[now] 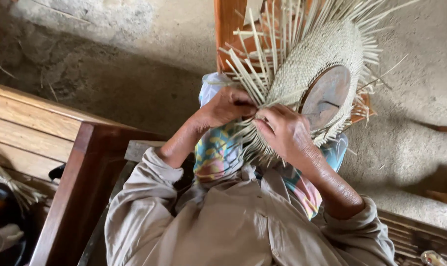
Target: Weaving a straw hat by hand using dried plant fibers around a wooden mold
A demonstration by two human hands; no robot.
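The half-woven straw hat (312,54) rests against my knees, over my patterned skirt (214,152), its crown stretched over a round wooden form (326,94) and its loose strands fanning out on every side. I judge it light and springy: the woven part is firm enough to grip, but the free strips look thin and brittle, likely to crease or snap if bent sharply. The safest hold seems to be at the woven edge, close to the last row, not out on the ends. My left hand (226,106) is curled nearly closed there, pinching strands. My right hand (282,130) is bent over the edge, fingers tucked into the weave; exactly which strips it grasps I cannot tell. My fingertips are hidden by the straw, the top of the hat is cut off, and the wooden bench (93,162) beside me is partly out of view.
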